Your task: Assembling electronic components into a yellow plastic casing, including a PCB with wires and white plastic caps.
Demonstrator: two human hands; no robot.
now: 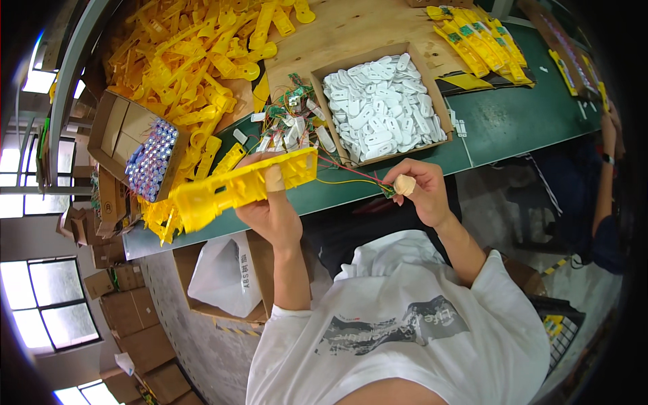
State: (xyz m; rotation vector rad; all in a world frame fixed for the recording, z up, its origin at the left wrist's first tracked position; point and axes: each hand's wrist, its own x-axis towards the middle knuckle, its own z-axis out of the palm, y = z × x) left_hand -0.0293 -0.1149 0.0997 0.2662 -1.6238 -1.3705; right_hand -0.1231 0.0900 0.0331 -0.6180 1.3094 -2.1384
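My left hand (271,217) grips a long yellow plastic housing (233,189), its ribbed hollow side showing and its wide round end pointing left. A pale cover wraps my left thumb. Red and yellow wires (351,177) run from the housing's right end to my right hand (428,196). There the fingers pinch a small green circuit board (387,190), partly hidden behind the fingertips. My right thumb also wears a pale cover. Both hands are held up at the near edge of the green table (432,165).
Ahead stands a cardboard box (435,91) of white plastic pieces. Left of it lie tangled wired boards (290,125), a heap of yellow housings (182,61) and a box of batteries (152,158). Fitted housings (479,44) lie far right, near another person's arm (607,152).
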